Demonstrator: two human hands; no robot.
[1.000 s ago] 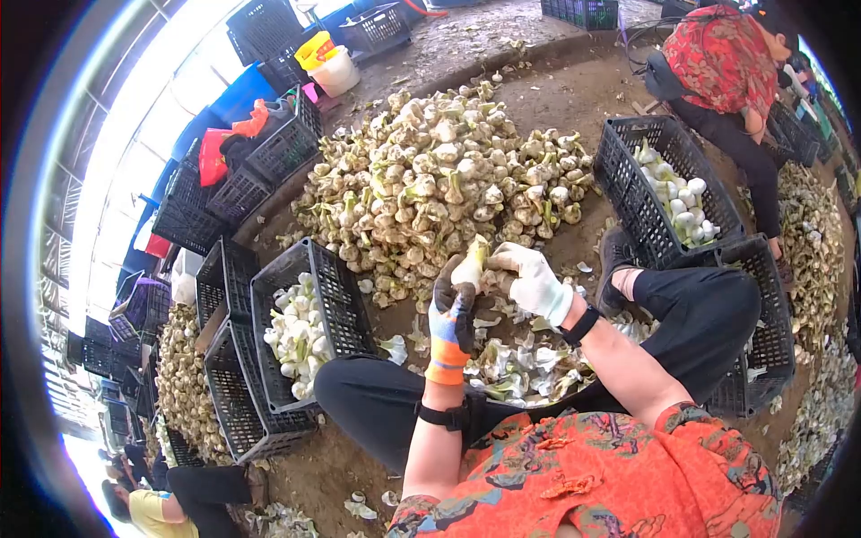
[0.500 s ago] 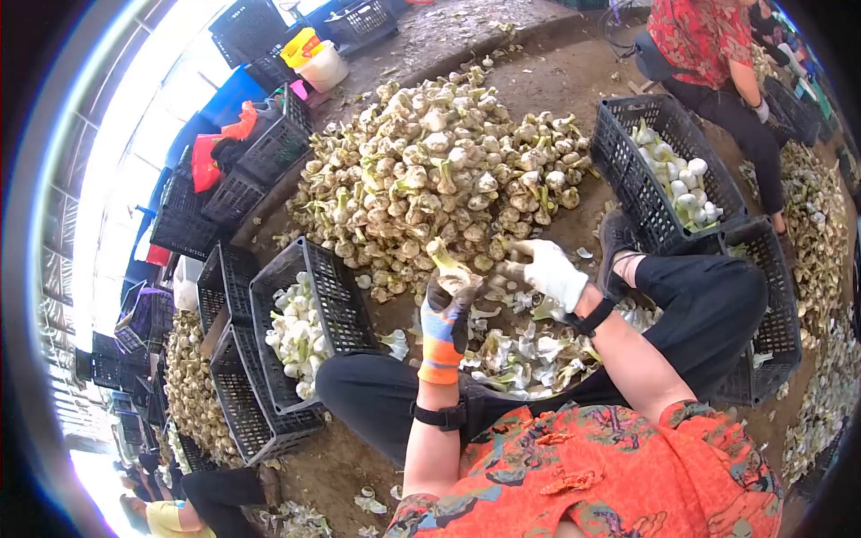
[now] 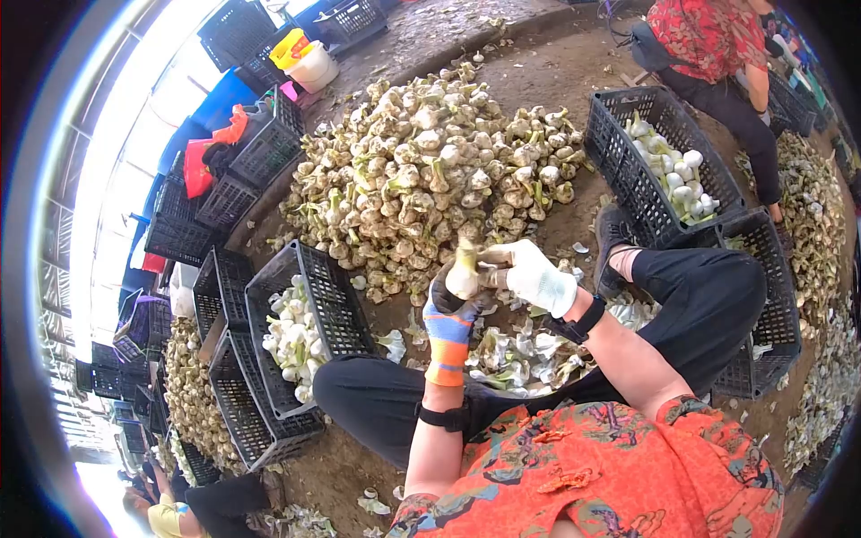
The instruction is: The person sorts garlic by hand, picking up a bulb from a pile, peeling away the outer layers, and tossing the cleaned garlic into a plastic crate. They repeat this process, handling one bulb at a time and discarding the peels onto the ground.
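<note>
The head camera looked down at a person sitting on the dirt floor (image 3: 538, 67). The left hand (image 3: 451, 309), in a dark glove with orange and blue stripes, held a pale garlic bulb with a short green stalk (image 3: 464, 273) upright, its fingers wrapped tight around the bulb. The right hand (image 3: 535, 274), in a white cloth glove, touched the same bulb from the side, fingers pinched on its skin. Just below the hands lay a heap of loose pale garlic peels (image 3: 525, 351) between the legs. Behind the hands sat a big pile of dirty unpeeled garlic (image 3: 430, 170). To the left stood a black plastic crate of white peeled garlic (image 3: 309, 314). Another black plastic crate with peeled bulbs (image 3: 659, 170) stood to the right, near a second person in a red patterned shirt (image 3: 708, 36).
</note>
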